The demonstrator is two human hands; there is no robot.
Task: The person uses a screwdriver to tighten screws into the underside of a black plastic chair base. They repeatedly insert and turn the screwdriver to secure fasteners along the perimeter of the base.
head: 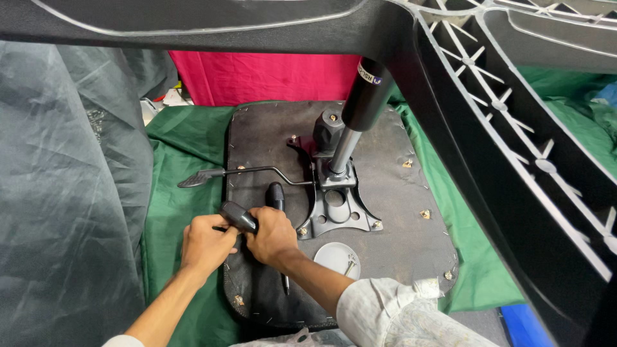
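- Where the upturned chair seat (392,212) lies on the green cloth (173,193), a small white dish (333,257) sits on its dark underside at about 5 o'clock from the metal mechanism plate (337,209), just beside the right forearm.
- Inside the dish lie a couple of small screws (350,262), leaning toward its 3 o'clock rim; their exact count is too small to tell.
- Both hands meet near the seat's 7 o'clock edge around a dark curved handle piece (239,216).
- That handle piece has its long axis running from roughly 10 o'clock to 4 o'clock, the free rounded end pointing up-left toward 10 o'clock.
- Left hand (205,243) has its fingers curled tight against the piece's lower side, pinching it.
- Right hand (271,234) is closed over the piece's 4 o'clock end, fingers pressed together around it.
- A black-gripped screwdriver (277,196) lies on the seat under the right hand, its long axis near 12 to 6 o'clock, grip toward 12, thin shaft showing below the wrist.
- A lever rod (257,171) with a flat paddle runs out from the plate toward 9 o'clock.
- From the plate a gas cylinder (353,122) rises, tilted toward 1 o'clock, into the black star base (514,128) overhead.
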